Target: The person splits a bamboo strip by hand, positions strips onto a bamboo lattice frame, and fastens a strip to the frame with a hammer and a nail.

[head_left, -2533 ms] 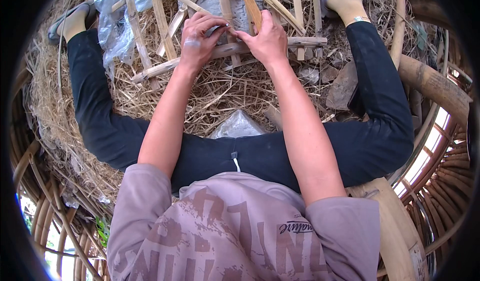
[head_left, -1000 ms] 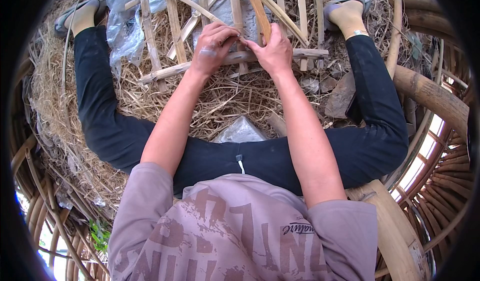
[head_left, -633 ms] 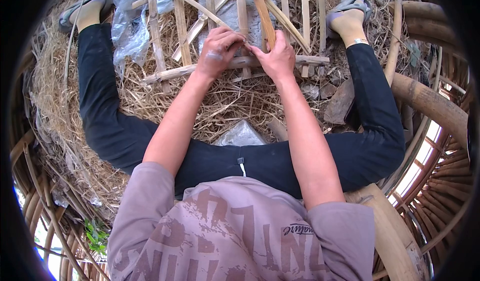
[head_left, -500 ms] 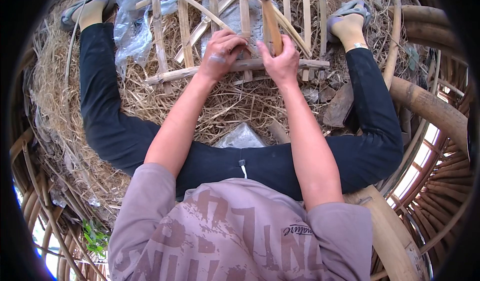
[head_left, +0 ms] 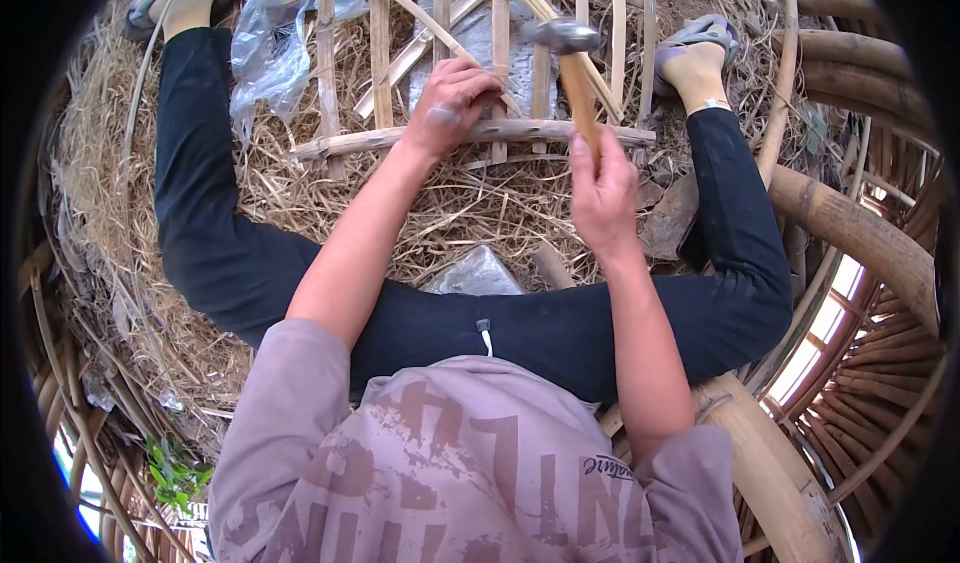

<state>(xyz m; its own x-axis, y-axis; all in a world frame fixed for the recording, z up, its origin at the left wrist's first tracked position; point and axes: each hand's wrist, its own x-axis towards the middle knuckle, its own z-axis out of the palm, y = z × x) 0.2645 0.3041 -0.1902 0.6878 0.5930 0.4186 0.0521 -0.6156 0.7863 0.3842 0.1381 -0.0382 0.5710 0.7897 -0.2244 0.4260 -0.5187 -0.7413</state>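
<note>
My right hand [head_left: 606, 195] grips the wooden handle of a hammer [head_left: 580, 98], whose metal head is raised above the right part of a slatted bamboo frame. My left hand [head_left: 452, 108] is closed with its fingertips together, at the frame's near crossbar [head_left: 380, 139]. What lies between those fingers is hidden; an upright slat [head_left: 499, 23] and the end of a thin diagonal strip [head_left: 400, 0] are right beside them. The frame's slats run away from me across the crossbar. A grey slab [head_left: 470, 53] lies under the slats.
Dry straw [head_left: 440, 203] covers the ground between my legs. Clear plastic sheeting [head_left: 268, 78] lies at the frame's left. A grey block [head_left: 475, 271] sits close to my lap. Thick bamboo poles [head_left: 850, 221] and a woven wall stand at the right.
My right hand has moved right and toward me, with the hammer swinging right. The left hand stays at nearly the same spot on the frame.
</note>
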